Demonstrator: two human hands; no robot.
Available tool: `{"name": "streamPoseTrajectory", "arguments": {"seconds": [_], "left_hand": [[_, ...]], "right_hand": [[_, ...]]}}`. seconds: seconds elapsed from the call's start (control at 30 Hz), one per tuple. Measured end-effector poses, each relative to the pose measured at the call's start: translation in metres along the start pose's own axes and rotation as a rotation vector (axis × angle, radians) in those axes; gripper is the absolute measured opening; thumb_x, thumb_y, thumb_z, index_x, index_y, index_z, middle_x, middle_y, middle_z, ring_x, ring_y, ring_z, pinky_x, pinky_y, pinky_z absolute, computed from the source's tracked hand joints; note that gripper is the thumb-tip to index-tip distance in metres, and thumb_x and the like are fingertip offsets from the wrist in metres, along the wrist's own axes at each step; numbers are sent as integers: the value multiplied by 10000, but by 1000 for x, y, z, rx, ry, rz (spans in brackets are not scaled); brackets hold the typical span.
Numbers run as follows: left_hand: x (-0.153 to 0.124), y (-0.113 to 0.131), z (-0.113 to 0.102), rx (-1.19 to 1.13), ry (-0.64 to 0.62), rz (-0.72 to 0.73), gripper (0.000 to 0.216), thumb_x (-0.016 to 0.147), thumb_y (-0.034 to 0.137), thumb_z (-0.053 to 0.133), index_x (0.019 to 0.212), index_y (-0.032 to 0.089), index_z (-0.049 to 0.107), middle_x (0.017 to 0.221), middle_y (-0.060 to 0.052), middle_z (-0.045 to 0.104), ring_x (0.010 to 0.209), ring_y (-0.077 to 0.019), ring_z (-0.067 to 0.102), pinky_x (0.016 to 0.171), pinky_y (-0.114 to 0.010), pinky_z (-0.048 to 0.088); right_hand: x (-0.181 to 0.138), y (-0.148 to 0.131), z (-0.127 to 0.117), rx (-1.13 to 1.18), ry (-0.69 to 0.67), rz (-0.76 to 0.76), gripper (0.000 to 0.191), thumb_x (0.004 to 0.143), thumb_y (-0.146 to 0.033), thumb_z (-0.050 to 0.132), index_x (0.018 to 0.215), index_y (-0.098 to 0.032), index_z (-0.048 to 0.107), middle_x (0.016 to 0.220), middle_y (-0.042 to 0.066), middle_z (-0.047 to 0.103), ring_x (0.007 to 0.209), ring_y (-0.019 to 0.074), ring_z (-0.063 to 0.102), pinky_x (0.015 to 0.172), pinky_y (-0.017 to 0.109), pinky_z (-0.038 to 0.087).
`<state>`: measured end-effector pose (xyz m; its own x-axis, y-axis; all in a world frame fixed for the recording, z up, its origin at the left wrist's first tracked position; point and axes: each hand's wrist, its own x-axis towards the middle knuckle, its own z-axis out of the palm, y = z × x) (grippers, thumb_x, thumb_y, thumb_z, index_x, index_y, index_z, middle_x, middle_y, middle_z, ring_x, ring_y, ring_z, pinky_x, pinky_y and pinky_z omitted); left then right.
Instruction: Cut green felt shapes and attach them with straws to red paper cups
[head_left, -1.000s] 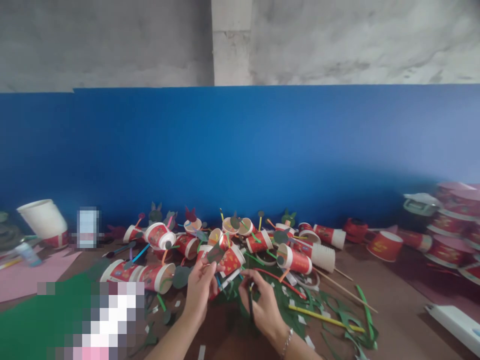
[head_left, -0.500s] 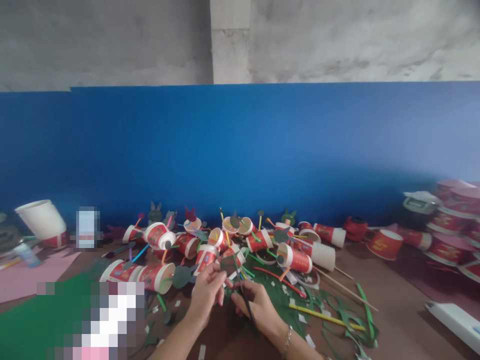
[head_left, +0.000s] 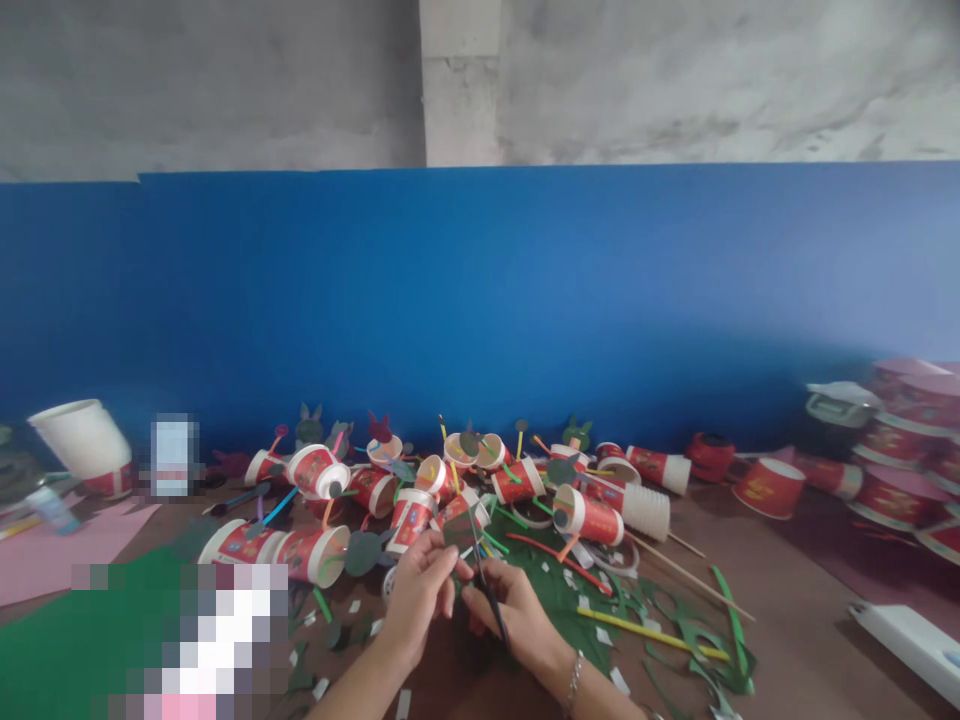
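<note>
My right hand (head_left: 510, 605) is closed round the dark handles of a pair of scissors (head_left: 486, 582), blades pointing away from me. My left hand (head_left: 421, 590) pinches a small dark paper piece (head_left: 459, 530) beside the blades; its outline is hard to make out. Just beyond the hands lie several red printed paper cups (head_left: 411, 518), tipped over, with coloured strips and paper shapes attached. Green paper scraps (head_left: 559, 590) and small white bits spread to the right of my right hand.
A yellow strip (head_left: 652, 632), a red strip (head_left: 555, 562) and wooden sticks (head_left: 694, 575) lie right of centre. Stacked red tubs (head_left: 900, 500) stand far right, near a white box (head_left: 907, 645). Green paper (head_left: 97, 640) and a white bucket (head_left: 82, 440) are on the left. A blue wall panel (head_left: 480, 300) rises behind.
The dark paper piece between my hands has turned and shows less of its face. My left hand has shifted slightly to the right; my right hand stays in place with the scissors.
</note>
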<state>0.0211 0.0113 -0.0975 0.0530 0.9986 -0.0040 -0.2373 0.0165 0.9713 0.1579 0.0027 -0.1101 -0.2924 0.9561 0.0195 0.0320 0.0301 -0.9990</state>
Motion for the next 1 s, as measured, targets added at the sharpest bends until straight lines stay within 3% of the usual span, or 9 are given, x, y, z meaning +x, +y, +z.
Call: {"name": "streamPoseTrajectory", "arguments": {"seconds": [0.67,0.87,1.0], "left_hand": [[-2,2,1,-44,-38,-17,251,755,374,598,726,167,459,621,12,635,297,-4,338,344,-157,137],[-2,2,2,-58,-81,-53,272,711,380,625,704,178,443,597,16,623,302,-21,361,345,-165,188],[-2,2,1,-60,-104,-73,277,709,389,624,700,178,445,597,12,626,302,-25,365,336,-165,158]], "right_hand": [[1,-1,6,-12,54,1,380,689,-515,637,625,-160,518,378,-65,456,322,72,409,347,175,304],[0,-1,5,54,57,-55,361,664,-476,686,630,-169,501,447,-57,501,376,79,467,385,177,353],[2,0,4,43,66,-21,357,666,-481,668,618,-167,504,391,-64,474,334,78,441,358,177,337]]}}
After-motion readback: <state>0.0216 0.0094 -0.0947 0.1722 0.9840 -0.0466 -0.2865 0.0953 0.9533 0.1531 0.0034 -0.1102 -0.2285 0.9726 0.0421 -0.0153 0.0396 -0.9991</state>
